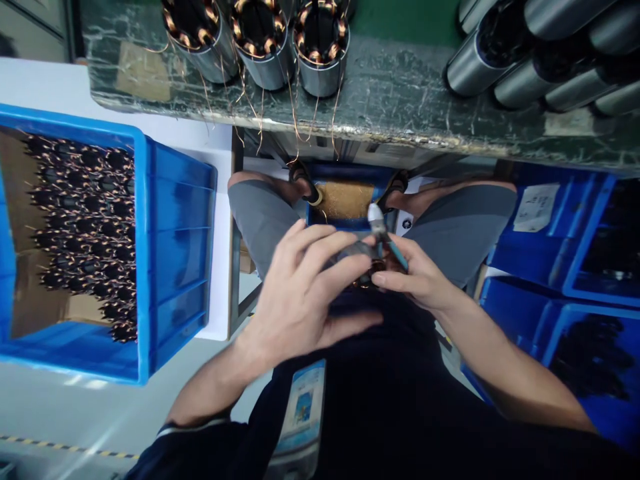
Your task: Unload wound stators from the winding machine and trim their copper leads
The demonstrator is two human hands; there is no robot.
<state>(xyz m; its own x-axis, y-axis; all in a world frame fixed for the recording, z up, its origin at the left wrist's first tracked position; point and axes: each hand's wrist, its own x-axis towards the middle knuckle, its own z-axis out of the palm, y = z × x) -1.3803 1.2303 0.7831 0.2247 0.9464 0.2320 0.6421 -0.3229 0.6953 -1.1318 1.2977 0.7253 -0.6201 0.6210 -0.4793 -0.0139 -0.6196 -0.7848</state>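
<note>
My left hand [305, 287] is wrapped round a small grey motor stator [361, 255] with copper windings, held over my lap. My right hand [413, 273] grips a small cutter with teal handles [386, 237], its tip at the top of the stator. Both hands meet just below the bench edge. Most of the stator is hidden by my fingers.
A worn green bench [380, 100] carries three wound stators [270, 40] with loose copper leads at left and several grey metal housings [530, 53] at right. A blue crate of wound stators [165, 220] stands left. More blue bins [575, 267] stand right, another [345, 200] between my feet.
</note>
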